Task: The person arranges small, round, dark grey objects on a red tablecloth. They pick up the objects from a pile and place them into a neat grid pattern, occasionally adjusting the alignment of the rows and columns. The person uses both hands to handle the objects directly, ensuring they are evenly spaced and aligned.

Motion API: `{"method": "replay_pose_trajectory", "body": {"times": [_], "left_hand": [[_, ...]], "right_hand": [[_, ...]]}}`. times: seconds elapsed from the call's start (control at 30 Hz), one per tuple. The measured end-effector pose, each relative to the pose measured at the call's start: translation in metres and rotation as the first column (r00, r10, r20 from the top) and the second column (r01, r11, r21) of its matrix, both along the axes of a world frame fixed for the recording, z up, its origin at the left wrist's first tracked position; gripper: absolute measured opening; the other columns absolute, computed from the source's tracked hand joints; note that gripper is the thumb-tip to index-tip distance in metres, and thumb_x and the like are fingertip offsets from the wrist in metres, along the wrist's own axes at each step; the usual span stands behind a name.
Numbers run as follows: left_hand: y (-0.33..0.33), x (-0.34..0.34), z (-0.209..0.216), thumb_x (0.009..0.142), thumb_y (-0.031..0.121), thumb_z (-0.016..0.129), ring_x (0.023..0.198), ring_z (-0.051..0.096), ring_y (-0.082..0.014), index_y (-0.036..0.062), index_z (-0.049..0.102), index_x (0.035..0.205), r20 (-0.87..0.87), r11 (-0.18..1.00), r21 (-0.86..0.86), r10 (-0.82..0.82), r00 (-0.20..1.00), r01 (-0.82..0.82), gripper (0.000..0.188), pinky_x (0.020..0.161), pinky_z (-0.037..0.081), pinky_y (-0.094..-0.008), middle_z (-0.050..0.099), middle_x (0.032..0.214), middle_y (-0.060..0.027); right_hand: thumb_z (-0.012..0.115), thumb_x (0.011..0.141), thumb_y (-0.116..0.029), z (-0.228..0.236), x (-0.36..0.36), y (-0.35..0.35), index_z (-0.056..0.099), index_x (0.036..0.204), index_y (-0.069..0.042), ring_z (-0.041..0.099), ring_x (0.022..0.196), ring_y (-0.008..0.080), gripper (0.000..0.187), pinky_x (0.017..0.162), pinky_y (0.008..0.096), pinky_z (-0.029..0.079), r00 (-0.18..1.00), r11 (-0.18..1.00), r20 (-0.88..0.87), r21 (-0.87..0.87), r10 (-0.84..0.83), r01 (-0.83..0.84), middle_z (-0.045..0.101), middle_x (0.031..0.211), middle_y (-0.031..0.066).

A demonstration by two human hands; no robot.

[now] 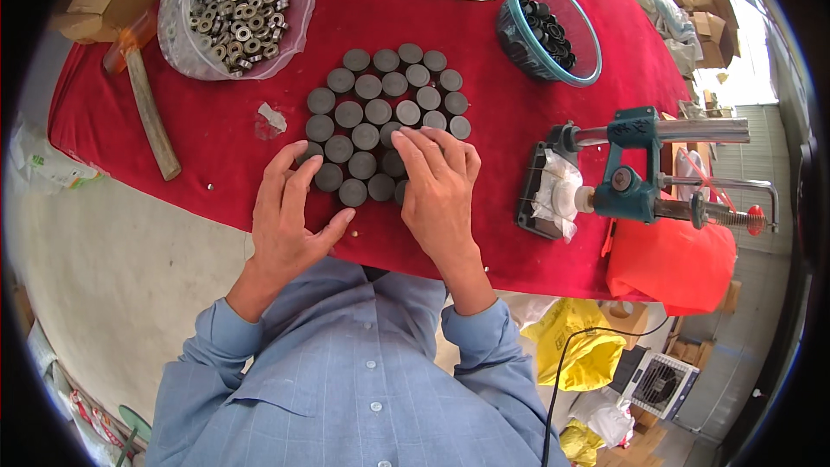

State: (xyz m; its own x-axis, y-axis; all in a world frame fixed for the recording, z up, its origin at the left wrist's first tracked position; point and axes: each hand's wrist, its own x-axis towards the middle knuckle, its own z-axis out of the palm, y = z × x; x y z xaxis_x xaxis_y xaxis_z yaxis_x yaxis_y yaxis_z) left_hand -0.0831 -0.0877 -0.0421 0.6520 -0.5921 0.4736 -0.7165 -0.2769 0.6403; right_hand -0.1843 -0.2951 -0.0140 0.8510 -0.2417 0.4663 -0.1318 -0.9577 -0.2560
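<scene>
Several round dark-grey caps [378, 111] stand close together in a cluster on the red cloth of the table [259, 156]. At the cluster's near left edge is my left hand [290, 207], its fingers apart and curved around the outer caps, with the thumb pointing toward the near ones. My right hand [437, 190] lies over the near right side of the cluster. Its fingertips touch or hover just over the caps there, and it hides some of them. Neither hand has anything lifted in it.
A clear bag of metal bearings [242, 22] sits far left, near a wooden-handled hammer [151, 112]. A teal bowl [553, 30] of black parts stands far right. To the right is a green hand press [627, 169], with a red bag [674, 264] beside it.
</scene>
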Motion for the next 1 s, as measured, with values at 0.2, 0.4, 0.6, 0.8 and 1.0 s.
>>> {"method": "replay_pose_trajectory", "body": {"times": [0.2, 0.4, 0.6, 0.8, 1.0], "left_hand": [[0.000, -0.002, -0.001, 0.075, 0.020, 0.096, 0.123, 0.065, -0.0378, -0.0018, 0.063, 0.140, 0.010, 1.000, 0.001, 0.011, 1.000, -0.011, 0.077, 0.095, 0.059, -0.0441, 0.056, 0.153, -0.0247], [0.000, -0.002, -0.002, 0.075, 0.018, 0.096, 0.112, 0.068, -0.0333, -0.0025, 0.061, 0.142, -0.013, 1.000, 0.023, 0.005, 1.000, -0.005, 0.078, 0.089, 0.059, -0.0425, 0.054, 0.154, -0.0246], [-0.002, 0.001, 0.000, 0.072, 0.011, 0.097, 0.108, 0.067, -0.0286, 0.0003, 0.061, 0.146, 0.072, 1.000, -0.025, -0.008, 0.997, 0.009, 0.083, 0.083, 0.059, -0.0374, 0.052, 0.157, -0.0238], [-0.001, 0.002, -0.004, 0.069, 0.012, 0.099, 0.105, 0.065, -0.0272, 0.0004, 0.061, 0.146, 0.066, 1.000, -0.005, -0.017, 0.998, 0.017, 0.086, 0.081, 0.058, -0.0365, 0.053, 0.157, -0.0227], [-0.003, 0.002, -0.004, 0.068, 0.014, 0.101, 0.101, 0.066, -0.0255, 0.0004, 0.061, 0.145, 0.098, 1.000, 0.009, -0.020, 0.995, 0.019, 0.087, 0.080, 0.057, -0.0359, 0.054, 0.156, -0.0222]], "right_hand": [[0.071, 0.088, -0.002, -0.008, 0.005, -0.003, 0.079, 0.121, -0.010, 0.065, 0.125, 0.0217, 0.035, 0.118, 0.0544, 0.036, 0.999, 0.999, 0.000, -0.012, -0.033, 0.033, 0.076, 0.131, -0.0013], [0.067, 0.087, 0.001, -0.005, 0.009, -0.002, 0.078, 0.122, -0.012, 0.065, 0.122, 0.0230, 0.039, 0.119, 0.0529, 0.037, 0.999, 0.998, 0.014, -0.034, -0.053, 0.053, 0.077, 0.127, -0.0023], [0.069, 0.083, 0.005, -0.006, 0.006, -0.021, 0.073, 0.129, -0.006, 0.065, 0.125, 0.0325, 0.047, 0.116, 0.0532, 0.043, 0.995, 0.986, 0.098, 0.166, -0.030, 0.013, 0.073, 0.133, 0.0074], [0.059, 0.097, 0.005, -0.003, 0.009, -0.072, 0.065, 0.141, 0.004, 0.066, 0.132, 0.0426, 0.045, 0.110, 0.0483, 0.055, 0.962, 0.909, 0.185, 0.400, -0.200, 0.112, 0.067, 0.143, 0.0262], [0.051, 0.099, 0.003, -0.021, 0.040, -0.104, 0.059, 0.149, 0.009, 0.065, 0.139, 0.0344, 0.052, 0.118, 0.0419, 0.052, 0.962, 0.627, 0.144, 0.778, -0.232, 0.035, 0.067, 0.146, 0.0296]]}}
